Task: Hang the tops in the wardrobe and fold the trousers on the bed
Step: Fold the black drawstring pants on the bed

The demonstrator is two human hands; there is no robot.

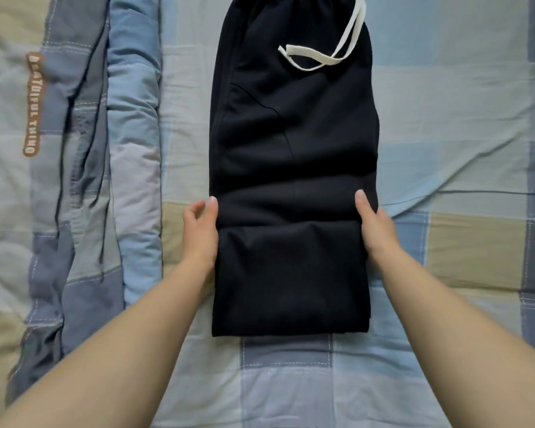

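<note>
Black trousers [294, 143] lie lengthwise on the bed, waistband at the far end with a white drawstring [328, 54] looped on top. Their near end is folded over into a flat rectangular fold [291, 279]. My left hand [200, 230] is at the fold's left edge, thumb on the cloth, the other fingers loosely curled beside it. My right hand [374, 223] grips the fold's right edge, thumb on top and fingers hidden under the cloth.
The bed has a checked sheet [460, 149] in blue, grey and beige. A rumpled quilt [74, 149] with a brown label lies along the left side.
</note>
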